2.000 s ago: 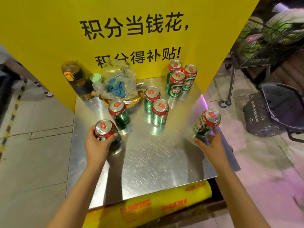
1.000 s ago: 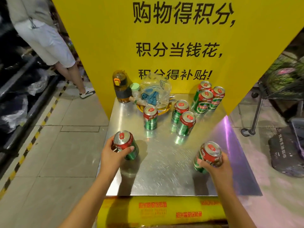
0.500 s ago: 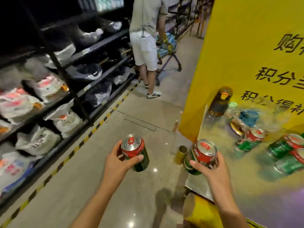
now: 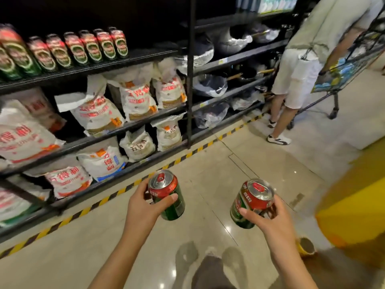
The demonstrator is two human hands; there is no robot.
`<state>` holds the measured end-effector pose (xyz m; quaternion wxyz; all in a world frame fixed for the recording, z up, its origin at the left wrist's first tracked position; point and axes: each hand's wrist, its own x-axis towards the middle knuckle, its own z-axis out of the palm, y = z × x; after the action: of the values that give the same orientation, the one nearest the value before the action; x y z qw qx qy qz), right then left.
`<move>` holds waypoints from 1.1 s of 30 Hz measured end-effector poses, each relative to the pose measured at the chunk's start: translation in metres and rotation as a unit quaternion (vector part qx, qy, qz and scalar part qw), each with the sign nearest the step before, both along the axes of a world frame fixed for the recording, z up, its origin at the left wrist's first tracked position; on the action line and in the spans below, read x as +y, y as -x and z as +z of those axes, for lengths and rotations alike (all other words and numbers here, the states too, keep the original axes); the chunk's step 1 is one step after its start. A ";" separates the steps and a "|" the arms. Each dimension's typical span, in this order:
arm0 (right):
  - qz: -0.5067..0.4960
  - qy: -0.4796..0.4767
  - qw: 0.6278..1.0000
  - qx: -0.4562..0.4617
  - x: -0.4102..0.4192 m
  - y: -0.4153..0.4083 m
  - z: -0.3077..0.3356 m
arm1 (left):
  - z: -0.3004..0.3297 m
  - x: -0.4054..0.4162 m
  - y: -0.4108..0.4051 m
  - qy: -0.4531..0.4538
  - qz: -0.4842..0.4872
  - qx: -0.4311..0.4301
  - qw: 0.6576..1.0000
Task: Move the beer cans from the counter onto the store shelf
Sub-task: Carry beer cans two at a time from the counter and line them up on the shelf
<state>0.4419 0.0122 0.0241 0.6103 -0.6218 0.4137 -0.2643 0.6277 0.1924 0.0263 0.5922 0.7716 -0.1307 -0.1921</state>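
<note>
My left hand (image 4: 143, 209) grips a green and red beer can (image 4: 168, 197) held out over the tiled floor. A second beer can (image 4: 251, 203) of the same kind sits in my right hand (image 4: 268, 222), tilted slightly left. Both cans are in the air in front of me. On the upper left, a black store shelf (image 4: 133, 56) carries a row of several matching beer cans (image 4: 81, 47), with a bare stretch of shelf to their right. The counter is out of sight except for its yellow edge (image 4: 354, 205) at the right.
Lower shelves hold white sacks (image 4: 135, 101) with red print. A black upright post (image 4: 190, 71) divides the rack; bagged woks lie beyond it. A person in white shorts (image 4: 295, 76) stands by a trolley (image 4: 341, 76) at the upper right. Yellow-black tape (image 4: 108, 200) lines the floor.
I have lifted both cans off the metal counter and turned left. The counter has slid out of view and the shelf rack with its row of cans now fills the left side.
</note>
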 end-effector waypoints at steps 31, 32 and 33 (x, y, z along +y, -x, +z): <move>0.210 -0.009 0.977 -0.031 -0.220 -0.570 0.014 | 0.028 -0.188 -0.478 0.033 0.185 0.009 0.982; 0.207 -0.012 0.978 -0.035 -0.224 -0.583 0.013 | 0.029 -0.194 -0.493 0.034 0.179 0.008 0.983; 0.205 -0.016 0.978 -0.037 -0.228 -0.594 0.013 | 0.029 -0.199 -0.506 0.034 0.173 0.007 0.984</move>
<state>1.0361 -0.2162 0.0370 0.6759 -0.6735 0.2589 -0.1501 1.1334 -0.0064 0.0557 0.6431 0.7607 0.0025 -0.0880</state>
